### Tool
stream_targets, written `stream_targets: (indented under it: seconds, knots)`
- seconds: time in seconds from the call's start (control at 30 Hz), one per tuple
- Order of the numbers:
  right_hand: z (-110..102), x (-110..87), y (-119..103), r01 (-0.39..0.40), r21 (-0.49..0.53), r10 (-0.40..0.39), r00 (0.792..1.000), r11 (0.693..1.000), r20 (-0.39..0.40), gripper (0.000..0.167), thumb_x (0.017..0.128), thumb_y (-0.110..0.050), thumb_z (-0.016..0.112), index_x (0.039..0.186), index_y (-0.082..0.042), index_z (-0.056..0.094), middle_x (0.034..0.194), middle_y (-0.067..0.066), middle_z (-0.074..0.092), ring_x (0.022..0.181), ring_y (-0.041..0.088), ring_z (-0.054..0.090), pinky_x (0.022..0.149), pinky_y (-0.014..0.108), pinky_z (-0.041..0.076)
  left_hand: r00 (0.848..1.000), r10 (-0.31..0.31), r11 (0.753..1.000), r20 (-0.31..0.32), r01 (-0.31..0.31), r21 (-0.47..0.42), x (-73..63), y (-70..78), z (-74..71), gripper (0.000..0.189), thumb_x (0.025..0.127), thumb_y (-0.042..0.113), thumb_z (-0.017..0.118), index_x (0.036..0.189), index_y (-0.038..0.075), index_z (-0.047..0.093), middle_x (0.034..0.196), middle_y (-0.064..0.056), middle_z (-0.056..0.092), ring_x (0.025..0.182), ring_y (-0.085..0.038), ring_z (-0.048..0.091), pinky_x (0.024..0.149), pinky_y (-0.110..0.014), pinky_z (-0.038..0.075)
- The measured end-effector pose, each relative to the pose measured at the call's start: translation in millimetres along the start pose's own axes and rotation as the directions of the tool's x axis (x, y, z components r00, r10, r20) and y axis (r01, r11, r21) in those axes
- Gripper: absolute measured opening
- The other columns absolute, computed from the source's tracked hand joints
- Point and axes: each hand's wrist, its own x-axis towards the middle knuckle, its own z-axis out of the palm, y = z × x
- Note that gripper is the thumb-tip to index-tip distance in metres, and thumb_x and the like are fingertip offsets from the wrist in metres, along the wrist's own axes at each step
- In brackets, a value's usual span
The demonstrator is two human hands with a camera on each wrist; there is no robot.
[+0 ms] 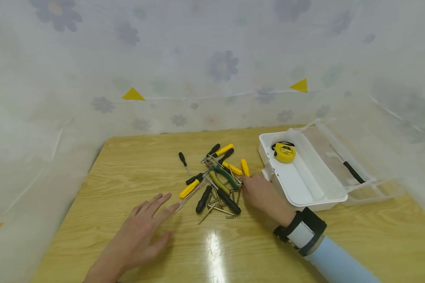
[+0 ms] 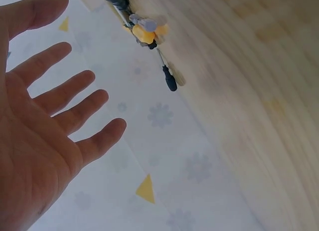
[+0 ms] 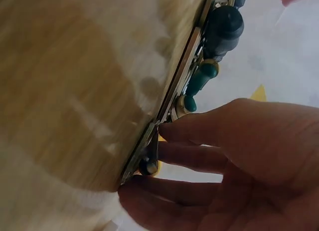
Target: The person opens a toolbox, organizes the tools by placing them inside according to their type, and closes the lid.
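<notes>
My right hand (image 1: pixel 263 194) reaches down at the right side of a pile of tools, fingertips at the near end of a yellow-handled screwdriver (image 1: pixel 245 167). In the right wrist view, thumb and bent fingers (image 3: pixel 184 126) stand around thin metal pieces and a dark rounded end (image 3: pixel 148 166); I cannot tell whether they grip one. My left hand (image 1: pixel 141 232) hovers with spread fingers at the near left of the pile, holding nothing. Green-and-yellow-handled pliers (image 1: pixel 220 182) lie amid black-handled screwdrivers (image 1: pixel 203 199), other yellow-handled screwdrivers (image 1: pixel 189 188) and several brassy hex keys (image 1: pixel 224 211).
A white toolbox (image 1: pixel 301 177) stands open on the right, with a yellow tape measure (image 1: pixel 284 152) inside. Its clear lid (image 1: pixel 372 157) lies folded back and holds a black-handled screwdriver (image 1: pixel 353 172). A small black screwdriver (image 1: pixel 183 160) lies apart, left of the pile.
</notes>
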Motion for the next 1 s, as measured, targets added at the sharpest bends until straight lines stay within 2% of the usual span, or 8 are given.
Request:
stream_targets:
  seconds: [0.13,0.3,0.4,0.57,0.67,0.77,0.87,1.0]
  knots:
    - [0.0,-3.4,4.2,-0.017,-0.014,0.017,1.000,1.000,0.000,0.011,0.090,-0.005,0.066,0.080,-0.004,0.068,0.072,0.011,0.060,0.066,0.026,0.058,0.058,0.044,0.048,1.000,0.007,1.000,0.001,-0.007,-0.001,-0.3,0.6,-0.3,0.069,0.084,0.031,0.079,0.148,0.022,0.055,0.154,-0.012,0.052,0.137,-0.037,0.055,0.103,-0.059,0.051]
    - [-2.3,-6.3,7.1,-0.030,0.019,0.031,0.999,0.999,-0.020,0.011,0.088,-0.003,0.069,0.077,-0.008,0.070,0.072,0.008,0.061,0.066,0.022,0.057,0.058,0.038,0.045,1.000,0.008,1.000,0.012,-0.007,-0.007,0.3,1.9,-0.9,0.069,0.085,0.031,0.079,0.148,0.022,0.055,0.154,-0.012,0.052,0.137,-0.036,0.055,0.102,-0.059,0.051]
    - [-6.3,-11.0,7.8,-0.007,0.083,0.012,0.998,0.997,-0.067,0.008,0.084,0.001,0.071,0.086,-0.006,0.071,0.076,0.009,0.062,0.068,0.021,0.057,0.058,0.035,0.046,1.000,0.007,1.000,0.015,-0.007,-0.011,0.6,2.6,-0.4,0.069,0.085,0.031,0.078,0.149,0.023,0.054,0.155,-0.012,0.052,0.137,-0.036,0.054,0.101,-0.060,0.051]
    - [-17.7,-21.3,8.4,0.032,0.153,-0.018,0.996,0.988,-0.092,0.025,0.080,0.005,0.073,0.103,-0.003,0.071,0.088,0.012,0.064,0.074,0.023,0.058,0.065,0.038,0.049,1.000,0.002,1.000,0.027,-0.001,-0.021,1.2,3.1,1.1,0.068,0.088,0.031,0.076,0.151,0.024,0.052,0.156,-0.010,0.050,0.139,-0.037,0.053,0.101,-0.061,0.051]
    - [-23.1,-26.2,7.9,0.058,0.157,-0.047,0.996,0.986,-0.070,0.035,0.079,0.004,0.073,0.114,-0.001,0.070,0.096,0.015,0.066,0.080,0.027,0.062,0.071,0.042,0.051,1.000,-0.001,1.000,0.030,0.002,-0.021,1.6,3.3,1.3,0.068,0.087,0.031,0.076,0.151,0.024,0.052,0.157,-0.011,0.050,0.139,-0.037,0.053,0.101,-0.061,0.051]
    - [-24.9,-32.5,7.7,0.111,0.157,-0.098,0.991,0.981,-0.087,0.043,0.078,0.004,0.073,0.120,-0.001,0.069,0.103,0.017,0.069,0.087,0.029,0.065,0.075,0.044,0.053,1.000,0.003,1.000,0.031,-0.002,-0.025,2.0,4.1,2.1,0.068,0.087,0.031,0.077,0.150,0.023,0.052,0.157,-0.011,0.049,0.140,-0.037,0.052,0.103,-0.061,0.050]
    - [-24.7,-36.9,7.9,0.192,0.198,-0.157,0.971,0.961,-0.179,0.037,0.080,0.008,0.072,0.116,-0.002,0.071,0.100,0.014,0.074,0.085,0.024,0.067,0.073,0.038,0.055,0.999,0.009,1.000,0.032,-0.008,-0.025,2.6,4.5,3.3,0.069,0.087,0.032,0.077,0.150,0.022,0.052,0.158,-0.011,0.047,0.140,-0.037,0.051,0.105,-0.060,0.049]
    - [-23.3,-37.3,8.7,0.292,0.226,-0.204,0.916,0.929,-0.347,0.027,0.086,0.011,0.069,0.107,-0.005,0.075,0.088,0.006,0.076,0.072,0.014,0.064,0.063,0.027,0.052,1.000,0.008,1.000,0.030,-0.007,-0.017,3.5,4.3,3.9,0.069,0.086,0.033,0.077,0.150,0.022,0.053,0.158,-0.011,0.047,0.141,-0.037,0.051,0.105,-0.060,0.049]
